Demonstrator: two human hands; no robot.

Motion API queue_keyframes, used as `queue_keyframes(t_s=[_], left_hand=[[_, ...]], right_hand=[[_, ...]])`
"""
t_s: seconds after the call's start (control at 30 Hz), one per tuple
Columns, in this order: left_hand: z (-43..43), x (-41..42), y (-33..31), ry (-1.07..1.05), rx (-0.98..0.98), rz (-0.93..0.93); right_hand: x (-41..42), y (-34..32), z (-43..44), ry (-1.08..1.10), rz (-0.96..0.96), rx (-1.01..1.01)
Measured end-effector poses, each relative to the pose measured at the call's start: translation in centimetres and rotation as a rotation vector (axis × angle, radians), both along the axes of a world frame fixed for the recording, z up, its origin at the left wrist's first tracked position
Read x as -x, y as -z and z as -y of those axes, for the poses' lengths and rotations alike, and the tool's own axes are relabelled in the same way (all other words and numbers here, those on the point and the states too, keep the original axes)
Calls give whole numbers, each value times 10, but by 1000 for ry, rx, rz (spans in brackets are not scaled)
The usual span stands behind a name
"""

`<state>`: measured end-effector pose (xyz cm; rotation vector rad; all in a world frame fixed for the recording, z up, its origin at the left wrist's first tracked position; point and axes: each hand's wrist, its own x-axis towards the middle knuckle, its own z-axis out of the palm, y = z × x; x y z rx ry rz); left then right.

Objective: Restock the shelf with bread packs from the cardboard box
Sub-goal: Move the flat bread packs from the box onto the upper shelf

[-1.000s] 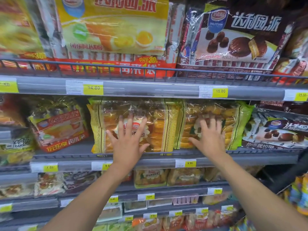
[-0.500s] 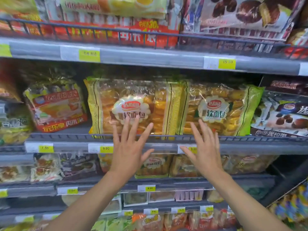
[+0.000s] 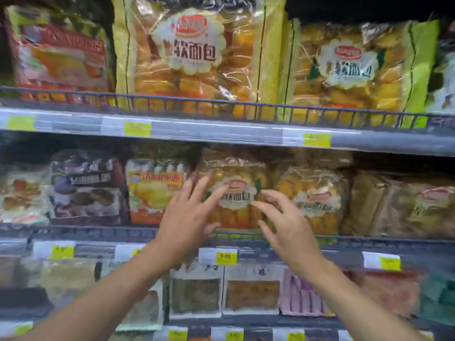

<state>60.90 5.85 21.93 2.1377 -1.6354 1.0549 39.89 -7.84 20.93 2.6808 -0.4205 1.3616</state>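
L hand (image 3: 187,217) & R hand (image 3: 289,227), fingers spread, gripping nothing, in front of small clear-plastic golden bread pack (image 3: 234,215) on grey wire-fronted shelf (image 3: 98,232).

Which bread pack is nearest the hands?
The clear yellow-bun pack between left hand and right hand; lookalikes sit further right or higher up.

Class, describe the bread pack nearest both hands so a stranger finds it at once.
Start at the shelf below the two large bread bags. Midway along stands the bread pack, behind the left hand and right hand. It stands taller than its twin to the right.
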Motion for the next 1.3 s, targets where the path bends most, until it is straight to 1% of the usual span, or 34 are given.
queue_keyframes(t_s=[0.1,0.23,0.37,0.47,0.8,0.9,0.97,1.07,1.13,1.2,1.3], left_hand=[[8,-2,9,-46,28,-38],[20,2,16,-10,54,-79],[33,-1,17,38,55,-141],[37,-7,15,72,44,-183],[44,-13,15,54,25,-206],[41,-14,14,50,10,-214],[35,-9,14,11,-4,-202],[24,8,12,-96,53,-134],[19,22,7,-95,130,-69],[23,36,1,-14,196,18],[44,59,-7,178,191,159]], right_hand=[[-24,15,2,58,-59,-4],[-51,17,0,245,-128,-59],[-63,17,-4,334,-122,-36],[-67,15,-5,365,-131,-39],[-81,13,-3,416,-158,-43],[-81,13,-7,398,-175,-64],[-77,11,-11,354,-177,-81],[-58,7,-16,215,-79,-103],[-35,11,-18,142,34,-127],[-9,19,-15,113,132,-126],[29,28,3,223,246,-39]])
